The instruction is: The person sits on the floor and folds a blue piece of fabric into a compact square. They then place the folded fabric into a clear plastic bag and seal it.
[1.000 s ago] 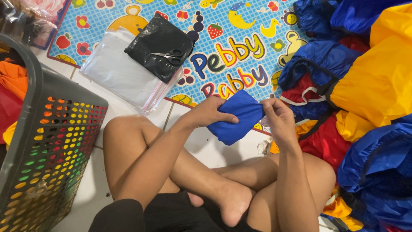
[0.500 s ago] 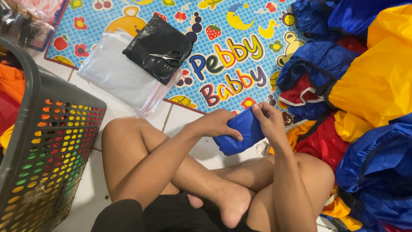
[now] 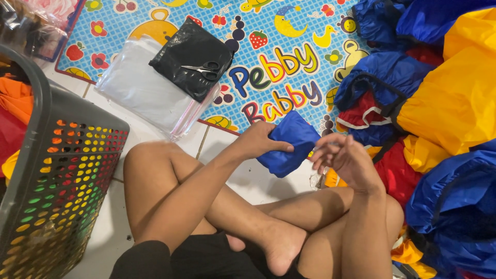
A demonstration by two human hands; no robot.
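My left hand (image 3: 260,140) grips a small folded blue fabric bundle (image 3: 288,144) from its left side, holding it above the white tiled floor in front of my crossed legs. Just right of the bundle, my right hand (image 3: 345,157) is off it, fingers spread and loosely curled, holding nothing.
A grey perforated laundry basket (image 3: 57,170) with orange and red fabric stands at the left. On the colourful play mat (image 3: 289,57) lie clear plastic bags (image 3: 144,93), a black bag (image 3: 191,57) and scissors (image 3: 204,68). A heap of blue, yellow and red fabric (image 3: 439,103) fills the right.
Both hands were pressing on the blue bundle earlier. My right hand has now let go and drawn back to the right, while my left hand keeps hold of it.
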